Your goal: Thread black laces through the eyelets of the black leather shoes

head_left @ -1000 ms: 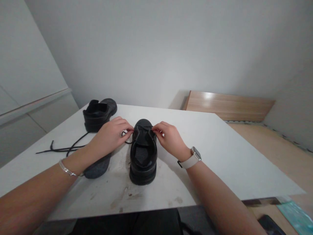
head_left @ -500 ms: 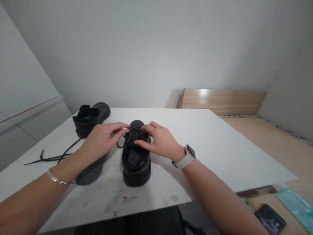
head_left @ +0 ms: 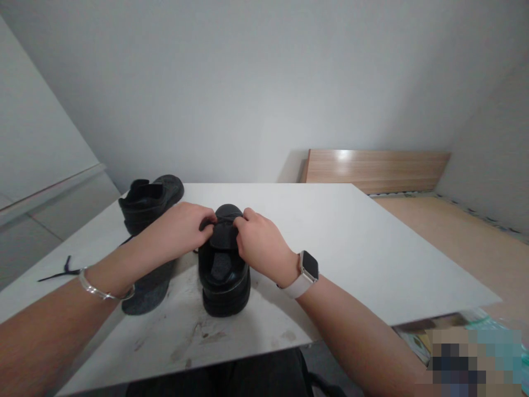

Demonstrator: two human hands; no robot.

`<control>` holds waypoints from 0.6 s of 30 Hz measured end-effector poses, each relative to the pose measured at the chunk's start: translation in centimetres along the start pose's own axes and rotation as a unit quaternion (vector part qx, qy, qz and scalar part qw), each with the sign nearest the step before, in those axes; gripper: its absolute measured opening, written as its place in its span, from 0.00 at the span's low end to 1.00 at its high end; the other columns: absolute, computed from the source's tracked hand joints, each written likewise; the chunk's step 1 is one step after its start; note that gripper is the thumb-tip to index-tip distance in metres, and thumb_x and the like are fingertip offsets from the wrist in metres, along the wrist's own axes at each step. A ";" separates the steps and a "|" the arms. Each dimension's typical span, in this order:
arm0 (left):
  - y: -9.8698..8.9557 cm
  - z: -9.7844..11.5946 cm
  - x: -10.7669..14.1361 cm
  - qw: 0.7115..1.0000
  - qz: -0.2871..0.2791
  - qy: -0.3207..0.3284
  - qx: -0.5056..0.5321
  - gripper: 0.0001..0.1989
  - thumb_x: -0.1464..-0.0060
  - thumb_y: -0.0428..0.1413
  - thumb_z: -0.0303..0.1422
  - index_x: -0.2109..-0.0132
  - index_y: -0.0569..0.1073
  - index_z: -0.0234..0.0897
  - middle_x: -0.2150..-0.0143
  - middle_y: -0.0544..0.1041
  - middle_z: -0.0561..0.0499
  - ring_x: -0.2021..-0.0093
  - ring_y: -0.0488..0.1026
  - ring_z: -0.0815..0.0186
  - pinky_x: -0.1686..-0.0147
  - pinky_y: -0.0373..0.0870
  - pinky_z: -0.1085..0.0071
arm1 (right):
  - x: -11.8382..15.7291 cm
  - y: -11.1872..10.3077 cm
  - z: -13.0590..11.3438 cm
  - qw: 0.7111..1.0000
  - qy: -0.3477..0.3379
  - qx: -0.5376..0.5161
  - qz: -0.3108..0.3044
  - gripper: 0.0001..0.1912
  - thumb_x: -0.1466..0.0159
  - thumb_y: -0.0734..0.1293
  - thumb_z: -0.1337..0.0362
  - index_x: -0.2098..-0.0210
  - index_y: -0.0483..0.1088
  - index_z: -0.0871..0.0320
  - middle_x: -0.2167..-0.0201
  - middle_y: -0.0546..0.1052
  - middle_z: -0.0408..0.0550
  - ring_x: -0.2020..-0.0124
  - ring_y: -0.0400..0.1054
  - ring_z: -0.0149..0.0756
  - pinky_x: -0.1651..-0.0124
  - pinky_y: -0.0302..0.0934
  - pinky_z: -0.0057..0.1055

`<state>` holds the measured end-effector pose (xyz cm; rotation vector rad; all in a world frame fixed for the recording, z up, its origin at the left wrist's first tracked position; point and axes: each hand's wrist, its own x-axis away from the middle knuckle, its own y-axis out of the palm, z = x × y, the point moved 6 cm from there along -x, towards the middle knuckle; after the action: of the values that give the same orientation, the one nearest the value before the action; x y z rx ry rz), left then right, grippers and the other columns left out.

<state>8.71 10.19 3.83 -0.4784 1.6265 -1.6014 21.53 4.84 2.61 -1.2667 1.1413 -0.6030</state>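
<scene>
A black shoe (head_left: 226, 292) stands on the white table with its heel toward me and its toe pointing away. My left hand (head_left: 192, 225) pinches at the left edge of its lacing area, thumb and fingers together. On the opposite edge, my right hand (head_left: 258, 237) is closed with its fingertips on the shoe's upper. What each pinch holds, lace or flap, is too small and dark to make out. The shoe's tongue (head_left: 223, 237) shows between the hands. My left forearm partly covers a dark insole (head_left: 149, 292) and a black lace (head_left: 61, 271).
A second black shoe (head_left: 144, 207) stands at the table's back left. The white table (head_left: 322, 231) has brown smudges near its front edge. Beyond it are a wooden board (head_left: 376, 168) and a beige surface (head_left: 446, 220). A blurred patch covers the bottom right.
Both hands have closed in from a looser, more spread grip onto the sides of the shoe's lacing area. The shoe has shifted slightly left in view.
</scene>
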 end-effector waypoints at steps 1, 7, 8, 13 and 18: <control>0.0 0.1 -0.2 1.000 -0.012 -0.007 -0.009 0.09 0.49 0.52 0.29 0.71 0.77 0.39 0.75 0.79 0.47 0.74 0.75 0.57 0.73 0.65 0.66 | -0.1 -0.2 -0.2 1.000 0.004 0.004 -0.002 0.11 0.36 0.59 0.74 0.60 0.72 0.63 0.60 0.73 0.56 0.63 0.71 0.41 0.62 0.67 0.35; 0.1 0.7 -0.4 0.996 -0.022 -0.032 -0.080 0.09 0.47 0.53 0.27 0.72 0.75 0.39 0.73 0.79 0.46 0.71 0.76 0.56 0.73 0.64 0.66 | -1.1 -0.7 -1.2 0.998 0.035 0.051 -0.025 0.13 0.31 0.56 0.72 0.59 0.72 0.62 0.57 0.73 0.57 0.59 0.72 0.45 0.64 0.69 0.37; -0.1 0.8 -0.3 0.996 -0.012 -0.024 -0.085 0.09 0.47 0.53 0.27 0.71 0.76 0.38 0.72 0.79 0.45 0.70 0.76 0.56 0.72 0.64 0.66 | -1.3 -0.8 -1.3 0.998 0.034 0.053 -0.017 0.13 0.31 0.56 0.72 0.59 0.72 0.62 0.56 0.72 0.57 0.57 0.71 0.45 0.63 0.68 0.37; -5.2 1.8 0.3 0.979 0.180 0.054 0.075 0.07 0.43 0.57 0.31 0.67 0.79 0.37 0.66 0.78 0.48 0.67 0.74 0.63 0.66 0.69 0.68 | -2.7 -2.9 -0.8 0.991 0.027 -0.083 0.101 0.08 0.30 0.58 0.71 0.56 0.67 0.60 0.57 0.73 0.53 0.57 0.68 0.39 0.59 0.65 0.34; -13.2 0.7 1.3 0.819 0.472 0.054 0.321 0.03 0.48 0.66 0.27 0.66 0.80 0.34 0.75 0.76 0.54 0.77 0.70 0.72 0.77 0.65 0.74 | -3.8 -9.5 0.3 0.881 -0.030 -0.359 0.306 0.04 0.30 0.60 0.69 0.62 0.63 0.55 0.63 0.72 0.44 0.62 0.68 0.32 0.55 0.64 0.31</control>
<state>5.10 7.05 16.19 0.7019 0.9847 -1.2444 22.50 5.78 12.78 -1.3970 1.6896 0.3798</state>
